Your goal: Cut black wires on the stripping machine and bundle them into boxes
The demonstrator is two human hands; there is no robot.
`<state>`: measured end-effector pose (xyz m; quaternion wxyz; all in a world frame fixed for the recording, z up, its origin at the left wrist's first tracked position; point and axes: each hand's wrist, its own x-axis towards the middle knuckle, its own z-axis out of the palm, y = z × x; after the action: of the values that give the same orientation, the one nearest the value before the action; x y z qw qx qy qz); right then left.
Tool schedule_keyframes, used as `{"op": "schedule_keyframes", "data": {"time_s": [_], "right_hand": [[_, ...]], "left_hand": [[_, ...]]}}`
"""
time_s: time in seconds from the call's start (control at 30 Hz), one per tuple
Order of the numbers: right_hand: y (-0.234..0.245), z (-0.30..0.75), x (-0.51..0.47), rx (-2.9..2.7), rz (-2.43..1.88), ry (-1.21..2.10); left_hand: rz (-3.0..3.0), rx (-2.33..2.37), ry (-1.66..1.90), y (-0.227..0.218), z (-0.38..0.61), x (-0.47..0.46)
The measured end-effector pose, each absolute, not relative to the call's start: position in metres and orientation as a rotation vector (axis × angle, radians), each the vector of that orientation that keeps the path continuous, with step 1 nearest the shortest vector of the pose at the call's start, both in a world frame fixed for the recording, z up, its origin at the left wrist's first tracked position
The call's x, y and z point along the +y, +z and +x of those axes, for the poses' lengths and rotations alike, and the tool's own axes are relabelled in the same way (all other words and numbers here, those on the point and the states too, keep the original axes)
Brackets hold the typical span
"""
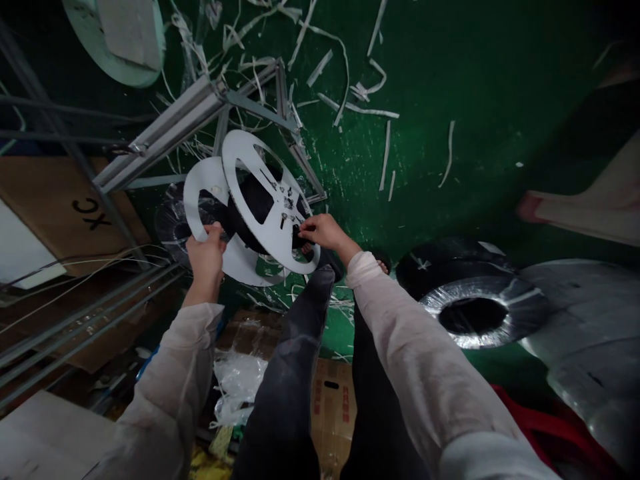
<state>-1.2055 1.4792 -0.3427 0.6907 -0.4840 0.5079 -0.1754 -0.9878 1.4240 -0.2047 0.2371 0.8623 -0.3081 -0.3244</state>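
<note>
A reel with two white discs is mounted on a metal profile frame point(165, 127). Its front disc point(240, 167) is tilted, with cut-out windows and several small bolts or knobs round its centre. Black coiled material point(257, 197) lies between the front disc and the rear disc point(197, 193). My left hand point(206, 257) is closed on the rear disc's edge at the left. At the right side of the front disc, the fingers of my right hand point(325, 235) are pinched together close to its cut-out; what sits between the fingertips is too small to tell.
Strips of white scrap point(357, 110) litter the green floor point(450, 80). Wrapped black coils point(470, 313) lie at the right, near a grey plastic-covered bundle point(575, 320). Metal rack bars point(95, 320) and a cardboard box point(65, 207) stand at the left. Another carton point(333, 407) lies below my legs.
</note>
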Motion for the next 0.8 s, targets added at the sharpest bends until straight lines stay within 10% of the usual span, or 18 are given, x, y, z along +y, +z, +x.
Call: {"op": "schedule_keyframes", "data": {"time_s": [0.8], "right_hand": [[-0.353, -1.177, 1.473, 1.356, -0.968, -0.107]], "left_hand": [[2.413, -0.798, -0.852, -0.2, -0.993, 1.44]]}}
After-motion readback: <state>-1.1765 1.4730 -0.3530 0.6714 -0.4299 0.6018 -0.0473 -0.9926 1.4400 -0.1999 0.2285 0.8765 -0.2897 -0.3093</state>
